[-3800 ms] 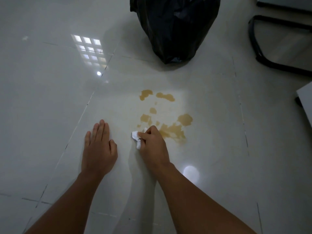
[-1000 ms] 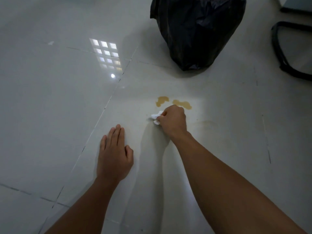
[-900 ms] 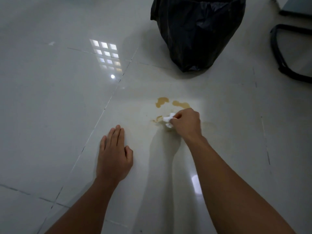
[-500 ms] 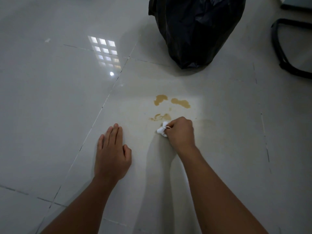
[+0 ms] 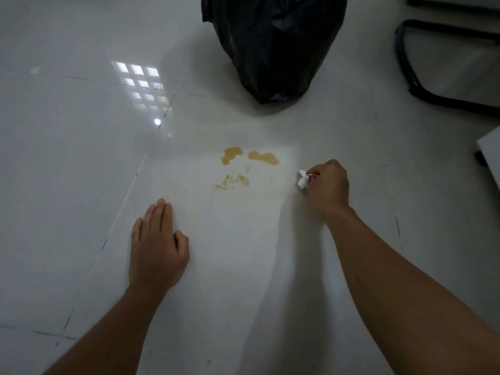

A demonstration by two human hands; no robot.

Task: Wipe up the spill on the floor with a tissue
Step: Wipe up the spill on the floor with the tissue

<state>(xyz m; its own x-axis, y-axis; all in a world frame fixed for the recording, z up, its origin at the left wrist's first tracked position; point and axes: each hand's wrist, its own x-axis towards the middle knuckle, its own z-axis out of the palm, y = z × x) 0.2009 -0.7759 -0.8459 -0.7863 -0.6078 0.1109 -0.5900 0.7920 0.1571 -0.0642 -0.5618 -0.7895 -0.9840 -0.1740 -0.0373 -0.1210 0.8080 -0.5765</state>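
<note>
A brownish-yellow spill (image 5: 250,158) lies on the glossy white tiled floor (image 5: 81,163): two blots side by side at the far end and a thinner smear (image 5: 232,182) just nearer to me. My right hand (image 5: 326,186) is pressed to the floor to the right of the spill, closed around a crumpled white tissue (image 5: 303,180) that sticks out on its left side. My left hand (image 5: 157,246) rests flat on the tile below and left of the spill, palm down, holding nothing.
A full black rubbish bag (image 5: 273,41) stands on the floor just beyond the spill. A black tubular chair base (image 5: 422,74) sits at the upper right, and a white furniture corner (image 5: 489,155) juts in at the right edge.
My right hand with the tissue has swept from the near smear out to the right of the spill. The larger near patch seen earlier is gone. My left hand has stayed put.
</note>
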